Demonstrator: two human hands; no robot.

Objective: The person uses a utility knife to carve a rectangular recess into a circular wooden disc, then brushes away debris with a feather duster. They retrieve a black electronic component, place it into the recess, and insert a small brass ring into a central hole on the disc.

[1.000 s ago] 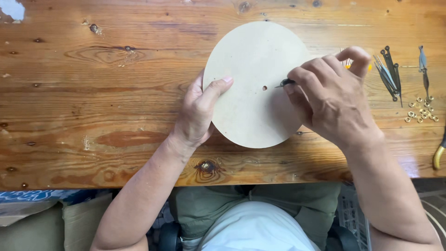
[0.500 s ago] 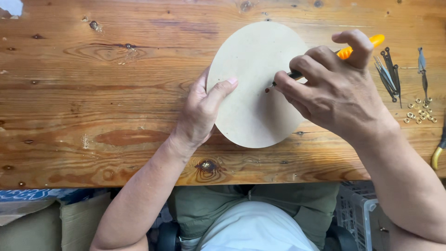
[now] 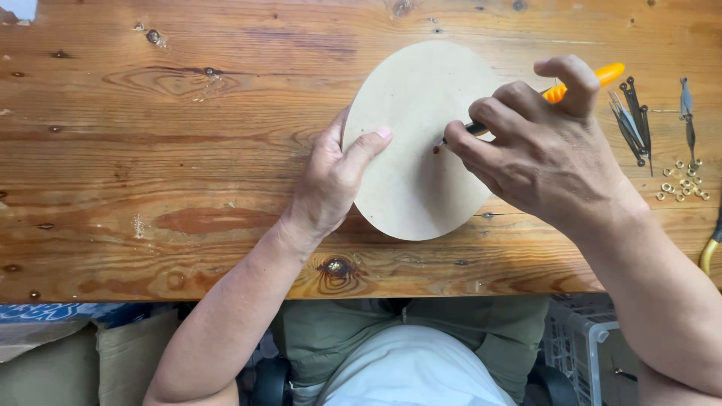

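A pale round wooden disc (image 3: 410, 98) lies flat on the wooden table (image 3: 150, 150). My left hand (image 3: 335, 177) grips the disc's left edge, thumb on top, holding it down. My right hand (image 3: 545, 154) is closed around a thin tool with an orange handle (image 3: 598, 77). The tool's dark tip (image 3: 444, 141) rests at a small hole near the middle of the disc. Most of the tool's shaft is hidden under my fingers.
At the table's right side lie several thin dark metal pieces (image 3: 632, 120), another slim metal piece (image 3: 688, 113), and a scatter of small brass rings (image 3: 681, 184). A yellow-handled tool (image 3: 711, 248) pokes in at the right edge. The table's front edge runs just above my lap.
My right hand has tilted back, so the orange handle now shows beyond my index finger. The disc has shifted slightly under my hands. My left hand keeps its grip on the edge.
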